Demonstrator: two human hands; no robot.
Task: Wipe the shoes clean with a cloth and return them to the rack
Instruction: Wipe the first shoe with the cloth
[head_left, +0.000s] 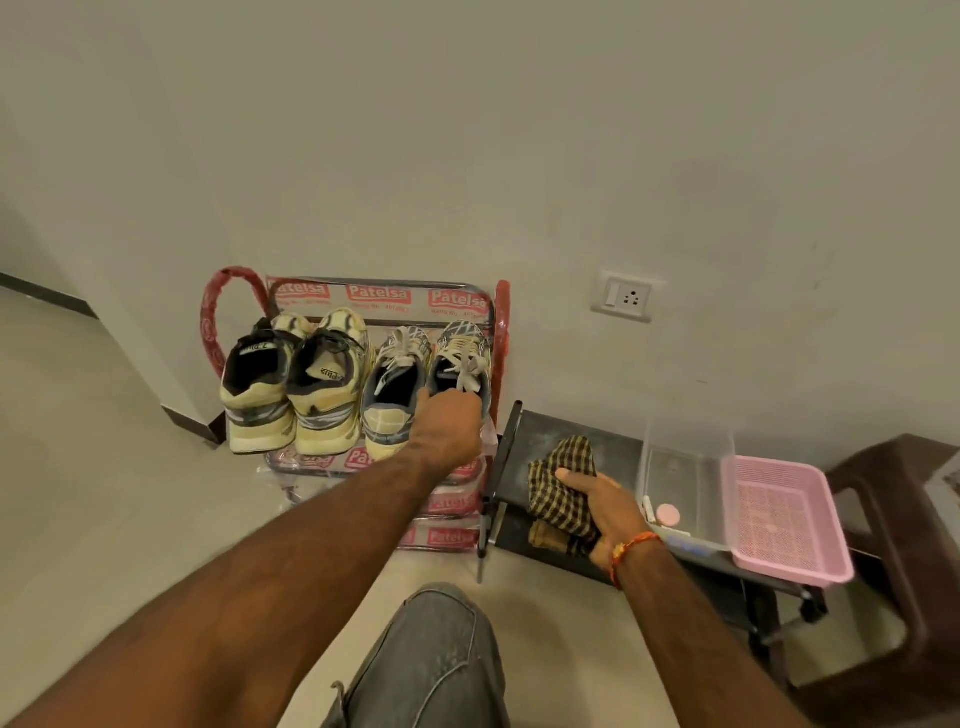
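Note:
A red-framed shoe rack stands against the wall, still partly wrapped in printed plastic. On its top shelf stand a cream pair of sneakers on the left and a grey pair with white laces on the right. My left hand grips the heel end of the rightmost grey shoe, which rests on the shelf. The other grey shoe stands beside it. My right hand holds a bunched checked cloth over a low dark table.
The dark table stands right of the rack, bearing a clear plastic box and a pink basket tray. A brown plastic stool is at far right. My knee in grey jeans is below. A wall socket sits above the table.

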